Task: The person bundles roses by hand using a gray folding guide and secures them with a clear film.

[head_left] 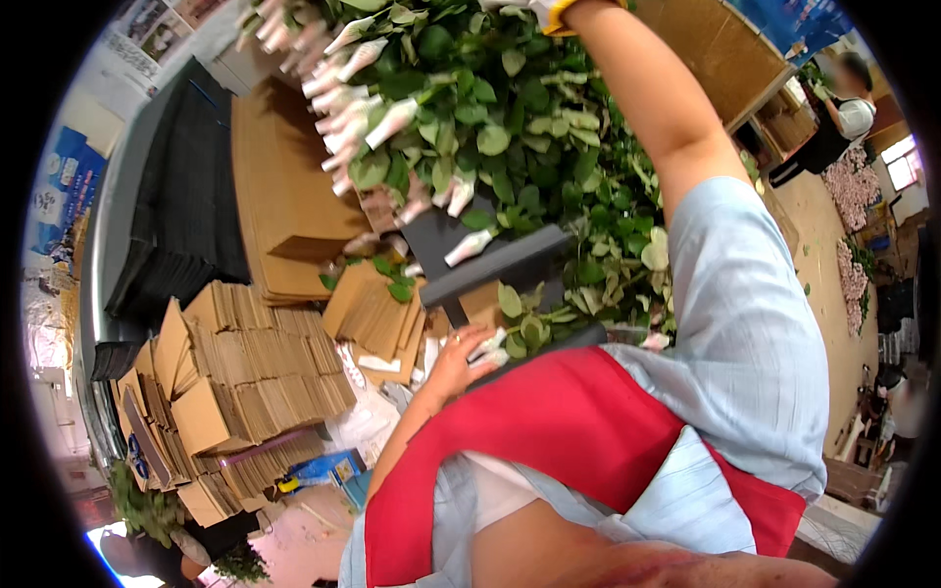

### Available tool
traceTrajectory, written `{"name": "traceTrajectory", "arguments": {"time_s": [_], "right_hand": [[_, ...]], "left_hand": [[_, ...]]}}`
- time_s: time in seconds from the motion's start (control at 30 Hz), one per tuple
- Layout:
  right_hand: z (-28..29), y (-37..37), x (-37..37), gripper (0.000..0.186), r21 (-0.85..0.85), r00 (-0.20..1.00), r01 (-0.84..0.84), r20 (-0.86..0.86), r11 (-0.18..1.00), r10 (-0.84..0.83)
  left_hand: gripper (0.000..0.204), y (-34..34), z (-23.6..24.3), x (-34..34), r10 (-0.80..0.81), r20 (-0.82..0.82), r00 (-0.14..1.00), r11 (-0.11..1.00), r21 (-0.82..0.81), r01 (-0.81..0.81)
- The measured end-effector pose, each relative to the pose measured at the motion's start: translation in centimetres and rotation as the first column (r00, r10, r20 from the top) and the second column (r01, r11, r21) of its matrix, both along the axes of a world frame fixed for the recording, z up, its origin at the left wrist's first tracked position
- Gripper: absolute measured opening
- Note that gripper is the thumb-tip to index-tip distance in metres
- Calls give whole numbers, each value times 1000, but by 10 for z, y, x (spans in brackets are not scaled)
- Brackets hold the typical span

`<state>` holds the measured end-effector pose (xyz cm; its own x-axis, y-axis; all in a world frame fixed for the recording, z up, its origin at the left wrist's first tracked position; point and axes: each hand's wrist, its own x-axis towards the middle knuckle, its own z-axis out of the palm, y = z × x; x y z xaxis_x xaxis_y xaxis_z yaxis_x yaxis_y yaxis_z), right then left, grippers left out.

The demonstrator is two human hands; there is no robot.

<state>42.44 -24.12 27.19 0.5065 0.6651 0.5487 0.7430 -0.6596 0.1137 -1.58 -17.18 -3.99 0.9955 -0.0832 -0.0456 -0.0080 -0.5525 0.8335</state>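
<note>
My left hand (459,363), bare with a ring, curls its fingers on a rose bud in a white sleeve (489,349). Green leaves (524,318) spread beside that bud. A dark grey bar-shaped stand (500,263) lies just beyond the hand, with another white-sleeved rose bud (469,247) on it. My right arm stretches far forward. Only part of my right hand (542,8) shows at the top edge, in a white glove with a yellow cuff, near a big heap of leafy roses (480,118); its fingers are mostly cut off.
Bundles of folded brown cardboard (265,367) stack up at the left, below large cardboard sheets (284,186) and a pile of black sheets (181,196). Blue scissors (137,456) hang by the bundles. Another person (848,108) stands at the far right near pink flowers (851,186).
</note>
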Motion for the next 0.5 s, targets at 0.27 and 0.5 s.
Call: {"name": "traceTrajectory", "arguments": {"time_s": [0.27, 0.5], "right_hand": [[-191, -141, -72, 47, -395, 804, -195, -588, 898, -84], [-163, -134, -100, 28, -299, 844, 8, -510, 954, -166]], "left_hand": [[57, -7, 4, 6, 13, 64, 998, 1000, -6, -13], [64, 4, -22, -2, 25, 83, 996, 1000, -11, -24]]}}
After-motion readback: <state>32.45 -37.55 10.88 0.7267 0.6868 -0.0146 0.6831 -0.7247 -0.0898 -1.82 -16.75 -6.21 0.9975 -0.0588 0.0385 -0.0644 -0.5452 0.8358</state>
